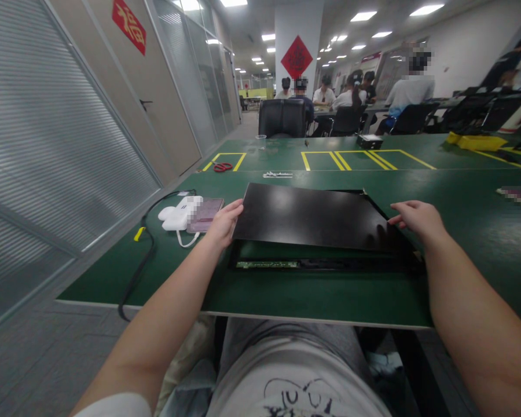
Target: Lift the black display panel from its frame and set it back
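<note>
A flat black panel [308, 215] lies tilted over a black frame [325, 264] on the green table [460, 231]; a strip of green circuit board [267, 264] shows under its near edge. My left hand [223, 223] grips the panel's left edge, thumb on top. My right hand [417, 217] rests on the panel's right corner, fingers curled over the edge. The panel's near side is raised off the frame.
A white charger with cable [178, 217] and a phone [206, 213] lie left of the panel. Red scissors [222, 167], small metal parts [278, 174], a clear cup [260, 141], a black box [369, 141] and a yellow tray [477, 141] sit farther back. Several people sit at far tables.
</note>
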The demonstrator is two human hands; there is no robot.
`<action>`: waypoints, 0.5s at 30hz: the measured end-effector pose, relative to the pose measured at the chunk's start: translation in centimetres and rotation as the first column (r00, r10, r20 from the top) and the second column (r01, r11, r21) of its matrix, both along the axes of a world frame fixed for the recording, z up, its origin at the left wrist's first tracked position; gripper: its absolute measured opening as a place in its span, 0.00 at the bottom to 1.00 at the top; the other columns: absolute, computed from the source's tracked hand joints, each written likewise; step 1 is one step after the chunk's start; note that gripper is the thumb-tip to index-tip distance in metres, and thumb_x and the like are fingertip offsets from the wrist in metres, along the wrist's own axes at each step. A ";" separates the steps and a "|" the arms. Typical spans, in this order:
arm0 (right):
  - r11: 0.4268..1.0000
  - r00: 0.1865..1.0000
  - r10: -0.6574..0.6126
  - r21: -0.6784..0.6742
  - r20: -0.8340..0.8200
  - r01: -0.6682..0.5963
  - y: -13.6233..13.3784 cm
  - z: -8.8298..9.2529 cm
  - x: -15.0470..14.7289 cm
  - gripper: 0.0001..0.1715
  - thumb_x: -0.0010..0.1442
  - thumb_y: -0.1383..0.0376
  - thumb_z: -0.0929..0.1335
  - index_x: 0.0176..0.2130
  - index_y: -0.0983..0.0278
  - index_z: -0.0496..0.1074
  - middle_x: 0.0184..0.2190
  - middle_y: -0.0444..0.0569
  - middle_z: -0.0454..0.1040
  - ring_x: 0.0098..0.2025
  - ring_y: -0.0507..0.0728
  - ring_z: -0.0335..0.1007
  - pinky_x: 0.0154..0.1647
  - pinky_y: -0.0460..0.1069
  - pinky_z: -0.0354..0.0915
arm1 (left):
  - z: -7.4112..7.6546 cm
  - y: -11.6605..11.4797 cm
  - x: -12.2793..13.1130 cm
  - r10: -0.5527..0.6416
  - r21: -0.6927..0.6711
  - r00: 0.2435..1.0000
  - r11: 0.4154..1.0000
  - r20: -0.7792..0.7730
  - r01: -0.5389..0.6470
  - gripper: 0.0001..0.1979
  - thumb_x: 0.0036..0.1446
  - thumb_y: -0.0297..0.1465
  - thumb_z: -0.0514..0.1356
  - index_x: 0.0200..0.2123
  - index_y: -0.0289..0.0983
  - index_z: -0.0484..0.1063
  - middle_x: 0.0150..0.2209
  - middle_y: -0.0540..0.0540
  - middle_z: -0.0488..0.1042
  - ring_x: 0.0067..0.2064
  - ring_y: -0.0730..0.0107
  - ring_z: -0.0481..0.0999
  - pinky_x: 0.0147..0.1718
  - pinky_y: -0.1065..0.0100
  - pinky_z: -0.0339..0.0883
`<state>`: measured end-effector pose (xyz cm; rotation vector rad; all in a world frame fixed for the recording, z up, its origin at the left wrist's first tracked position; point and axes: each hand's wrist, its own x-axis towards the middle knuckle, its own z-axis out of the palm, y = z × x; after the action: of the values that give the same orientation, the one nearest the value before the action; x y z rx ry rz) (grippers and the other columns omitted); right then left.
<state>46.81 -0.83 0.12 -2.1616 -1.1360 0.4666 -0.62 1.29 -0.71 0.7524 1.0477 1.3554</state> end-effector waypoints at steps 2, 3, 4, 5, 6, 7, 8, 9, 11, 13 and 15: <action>0.999 0.999 -0.037 -0.027 0.022 0.037 -0.3 0.5 -0.5 0.12 0.62 0.56 0.70 0.41 0.61 0.76 0.28 0.50 0.81 0.30 0.56 0.72 0.37 0.52 0.62 | 0.0 -0.1 0.1 -0.014 0.001 1.000 1.000 -0.002 0.014 0.21 0.53 0.21 0.69 0.52 0.32 0.80 0.45 0.38 0.87 0.51 0.54 0.85 0.50 0.58 0.78; 0.999 0.999 -0.039 -0.036 0.035 0.041 -0.3 0.6 -0.7 0.12 0.62 0.56 0.70 0.41 0.61 0.76 0.28 0.50 0.81 0.30 0.56 0.72 0.38 0.52 0.62 | 0.0 -0.1 0.1 -0.016 0.001 1.000 1.000 -0.004 0.016 0.21 0.54 0.21 0.69 0.52 0.32 0.80 0.46 0.38 0.87 0.51 0.54 0.85 0.51 0.58 0.78; 0.999 0.998 -0.029 -0.041 0.050 0.032 -0.3 0.6 -0.8 0.12 0.62 0.56 0.70 0.41 0.61 0.76 0.29 0.49 0.81 0.30 0.56 0.72 0.38 0.52 0.62 | 0.0 -0.1 0.1 -0.014 -0.002 1.000 1.000 -0.005 0.014 0.21 0.54 0.20 0.69 0.52 0.32 0.80 0.46 0.38 0.87 0.51 0.54 0.85 0.51 0.58 0.78; 0.999 0.998 -0.020 -0.045 0.066 0.023 -0.3 0.6 -0.8 0.12 0.62 0.56 0.70 0.41 0.61 0.77 0.29 0.49 0.81 0.31 0.57 0.73 0.38 0.52 0.62 | 0.0 -0.1 0.1 -0.011 -0.006 1.000 1.000 -0.004 0.011 0.21 0.54 0.20 0.69 0.53 0.32 0.80 0.47 0.38 0.87 0.51 0.55 0.85 0.51 0.59 0.78; 0.999 0.997 -0.014 -0.050 0.082 0.019 -0.2 0.6 -0.7 0.12 0.62 0.55 0.70 0.41 0.60 0.77 0.29 0.49 0.82 0.31 0.57 0.73 0.38 0.52 0.62 | -0.1 -0.1 0.1 -0.009 -0.007 1.000 1.000 -0.003 0.009 0.21 0.54 0.20 0.69 0.53 0.32 0.80 0.47 0.38 0.87 0.52 0.55 0.85 0.52 0.60 0.78; 0.998 0.995 -0.012 -0.054 0.099 0.017 -0.1 0.5 -0.6 0.13 0.62 0.55 0.69 0.41 0.60 0.77 0.29 0.48 0.81 0.32 0.58 0.74 0.38 0.52 0.63 | -0.1 0.0 0.1 -0.008 -0.007 1.000 1.000 -0.001 0.008 0.22 0.54 0.19 0.69 0.53 0.31 0.80 0.48 0.37 0.86 0.52 0.55 0.85 0.52 0.60 0.77; 0.998 0.993 -0.010 -0.056 0.115 0.017 0.0 0.4 -0.6 0.13 0.62 0.55 0.69 0.41 0.60 0.77 0.28 0.48 0.81 0.33 0.58 0.74 0.38 0.52 0.63 | -0.1 0.0 0.1 -0.007 -0.007 1.000 1.000 -0.001 0.007 0.22 0.54 0.19 0.69 0.54 0.31 0.80 0.48 0.37 0.86 0.53 0.56 0.85 0.53 0.61 0.77; 0.998 0.991 -0.010 -0.062 0.132 0.018 0.1 0.3 -0.5 0.13 0.62 0.55 0.69 0.41 0.59 0.78 0.28 0.48 0.81 0.34 0.59 0.75 0.38 0.52 0.63 | -0.1 0.0 0.1 -0.006 -0.008 1.000 1.000 -0.004 0.006 0.22 0.54 0.18 0.69 0.54 0.30 0.80 0.48 0.37 0.86 0.54 0.56 0.84 0.54 0.61 0.76; 0.997 0.986 -0.007 -0.078 0.167 0.020 0.2 0.3 -0.5 0.14 0.61 0.55 0.68 0.41 0.59 0.79 0.28 0.47 0.82 0.34 0.60 0.76 0.38 0.52 0.64 | -0.2 0.0 0.1 -0.006 -0.014 1.000 1.000 -0.015 0.006 0.23 0.55 0.18 0.68 0.55 0.30 0.79 0.49 0.37 0.86 0.55 0.56 0.84 0.56 0.61 0.76; 0.995 0.980 0.006 -0.097 0.197 0.014 0.3 0.3 -0.5 0.14 0.60 0.56 0.68 0.42 0.59 0.79 0.29 0.47 0.82 0.34 0.60 0.77 0.38 0.53 0.65 | -0.2 0.0 0.1 -0.013 -0.019 1.000 1.000 -0.028 0.013 0.23 0.57 0.18 0.67 0.57 0.31 0.79 0.50 0.38 0.86 0.56 0.56 0.84 0.57 0.61 0.76; 0.994 0.975 0.011 -0.111 0.222 0.014 0.4 0.2 -0.5 0.15 0.59 0.56 0.68 0.42 0.59 0.80 0.29 0.48 0.82 0.36 0.61 0.78 0.38 0.53 0.66 | -0.3 -0.1 0.2 -0.023 -0.022 0.999 1.000 -0.038 0.022 0.23 0.58 0.19 0.67 0.58 0.32 0.79 0.50 0.38 0.86 0.56 0.56 0.84 0.57 0.60 0.76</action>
<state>46.32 -0.44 0.29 -2.3583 -1.2544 0.2983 -0.45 1.24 -0.98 0.7749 1.0795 1.3131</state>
